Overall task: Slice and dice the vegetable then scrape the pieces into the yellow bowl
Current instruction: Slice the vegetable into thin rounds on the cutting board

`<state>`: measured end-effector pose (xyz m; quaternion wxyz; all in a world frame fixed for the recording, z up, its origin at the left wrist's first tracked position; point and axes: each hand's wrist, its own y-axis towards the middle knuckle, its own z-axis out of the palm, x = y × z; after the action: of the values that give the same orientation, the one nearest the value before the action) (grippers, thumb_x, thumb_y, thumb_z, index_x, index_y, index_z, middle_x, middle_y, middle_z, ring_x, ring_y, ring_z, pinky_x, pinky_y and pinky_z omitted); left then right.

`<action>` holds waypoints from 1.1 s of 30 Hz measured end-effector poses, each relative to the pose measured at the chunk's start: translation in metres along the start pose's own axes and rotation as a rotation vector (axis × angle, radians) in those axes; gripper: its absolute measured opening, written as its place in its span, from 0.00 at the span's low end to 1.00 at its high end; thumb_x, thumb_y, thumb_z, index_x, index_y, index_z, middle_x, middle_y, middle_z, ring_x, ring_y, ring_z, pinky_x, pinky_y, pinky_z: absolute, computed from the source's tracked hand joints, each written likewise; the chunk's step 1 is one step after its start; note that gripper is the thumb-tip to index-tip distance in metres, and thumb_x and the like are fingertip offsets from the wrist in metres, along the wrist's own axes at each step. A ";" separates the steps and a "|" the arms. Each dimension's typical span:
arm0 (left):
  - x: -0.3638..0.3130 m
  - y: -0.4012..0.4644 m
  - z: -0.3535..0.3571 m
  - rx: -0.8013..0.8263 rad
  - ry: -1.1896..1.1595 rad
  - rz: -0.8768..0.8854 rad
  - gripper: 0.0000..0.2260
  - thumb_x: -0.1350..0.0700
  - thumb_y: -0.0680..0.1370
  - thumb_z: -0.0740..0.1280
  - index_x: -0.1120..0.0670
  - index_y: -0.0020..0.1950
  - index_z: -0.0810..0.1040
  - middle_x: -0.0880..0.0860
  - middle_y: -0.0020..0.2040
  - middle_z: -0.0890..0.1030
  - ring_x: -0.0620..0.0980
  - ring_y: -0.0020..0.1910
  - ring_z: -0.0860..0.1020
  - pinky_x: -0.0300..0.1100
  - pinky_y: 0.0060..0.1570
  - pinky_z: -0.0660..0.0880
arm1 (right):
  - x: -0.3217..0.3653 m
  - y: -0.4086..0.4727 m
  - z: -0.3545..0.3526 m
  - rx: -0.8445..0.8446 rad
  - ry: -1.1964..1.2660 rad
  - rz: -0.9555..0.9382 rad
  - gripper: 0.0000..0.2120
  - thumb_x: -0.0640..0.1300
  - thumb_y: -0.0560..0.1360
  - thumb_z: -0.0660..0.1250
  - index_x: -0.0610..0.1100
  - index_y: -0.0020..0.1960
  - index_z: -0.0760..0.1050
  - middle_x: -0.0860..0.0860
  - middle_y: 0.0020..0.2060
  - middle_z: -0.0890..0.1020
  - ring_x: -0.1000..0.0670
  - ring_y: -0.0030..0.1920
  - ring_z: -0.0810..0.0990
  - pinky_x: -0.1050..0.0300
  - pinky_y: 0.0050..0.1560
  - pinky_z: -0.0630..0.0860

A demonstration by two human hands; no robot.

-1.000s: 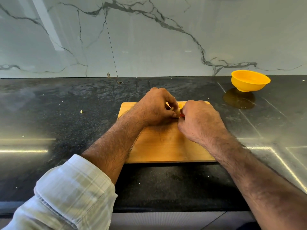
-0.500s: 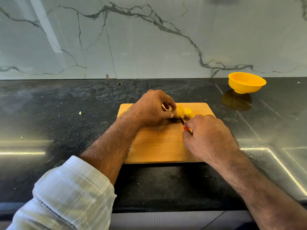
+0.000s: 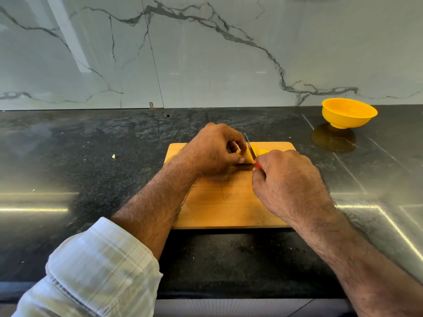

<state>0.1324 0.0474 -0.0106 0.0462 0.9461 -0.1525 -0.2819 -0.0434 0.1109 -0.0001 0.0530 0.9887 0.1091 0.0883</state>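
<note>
On cutting board (image 3: pixel 224 202): left hand (image 3: pixel 212 154) pinches vegetable (image 3: pixel 248 157), right hand (image 3: pixel 286 179) grips knife (image 3: pixel 250 147); slicing half-way, yellow bowl (image 3: pixel 349 113) looks unfilled.

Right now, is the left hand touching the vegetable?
Touching. Head view: the left hand holds the yellow vegetable down on the cutting board, thumb pressed against it.

Dark speckled stone countertop (image 3: pixel 91 170), glossy, streaked with bright light reflections at left and right. Behind it, along the far edge, a pale marble-look wall panel (image 3: pixel 206 53) with grey veins and a thin vertical seam left of centre. Small pale crumb (image 3: pixel 113 156) lying on the counter at left. At near left, a rolled-up pale checked sleeve (image 3: pixel 96 271).
</note>
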 end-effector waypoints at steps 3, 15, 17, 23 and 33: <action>-0.001 0.000 0.000 0.004 0.000 -0.001 0.10 0.53 0.77 0.78 0.46 0.58 0.86 0.45 0.51 0.86 0.41 0.50 0.82 0.42 0.54 0.83 | 0.001 0.000 0.000 -0.006 -0.003 -0.006 0.14 0.56 0.82 0.60 0.51 0.60 0.78 0.50 0.44 0.79 0.49 0.45 0.79 0.54 0.42 0.79; -0.002 0.001 0.003 -0.008 0.022 0.008 0.10 0.53 0.77 0.78 0.46 0.58 0.87 0.43 0.51 0.85 0.42 0.50 0.82 0.45 0.56 0.83 | -0.001 0.008 -0.001 0.043 -0.010 0.002 0.17 0.57 0.81 0.61 0.52 0.66 0.78 0.50 0.48 0.80 0.49 0.47 0.79 0.54 0.46 0.81; -0.002 0.001 0.003 -0.025 0.017 0.014 0.08 0.53 0.76 0.78 0.47 0.55 0.88 0.43 0.50 0.86 0.41 0.49 0.83 0.45 0.56 0.83 | -0.003 0.012 -0.002 0.057 -0.009 -0.004 0.16 0.56 0.81 0.62 0.51 0.64 0.80 0.50 0.45 0.80 0.49 0.45 0.79 0.55 0.44 0.80; -0.004 0.000 0.003 -0.028 0.023 0.015 0.06 0.53 0.76 0.79 0.47 0.53 0.89 0.43 0.48 0.87 0.41 0.47 0.83 0.44 0.55 0.83 | 0.002 0.028 -0.005 0.105 0.045 0.018 0.08 0.50 0.79 0.67 0.47 0.52 0.80 0.49 0.37 0.79 0.48 0.40 0.80 0.52 0.44 0.83; -0.002 0.001 0.002 -0.038 0.055 0.026 0.08 0.51 0.76 0.78 0.48 0.55 0.89 0.43 0.49 0.87 0.39 0.47 0.82 0.41 0.54 0.82 | -0.003 0.011 0.009 0.062 0.009 -0.024 0.08 0.52 0.78 0.68 0.50 0.47 0.70 0.53 0.38 0.72 0.52 0.38 0.72 0.58 0.35 0.70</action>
<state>0.1292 0.0472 -0.0113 0.0718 0.9505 -0.1580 -0.2578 -0.0421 0.0992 -0.0078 0.0227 0.9881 0.1238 0.0885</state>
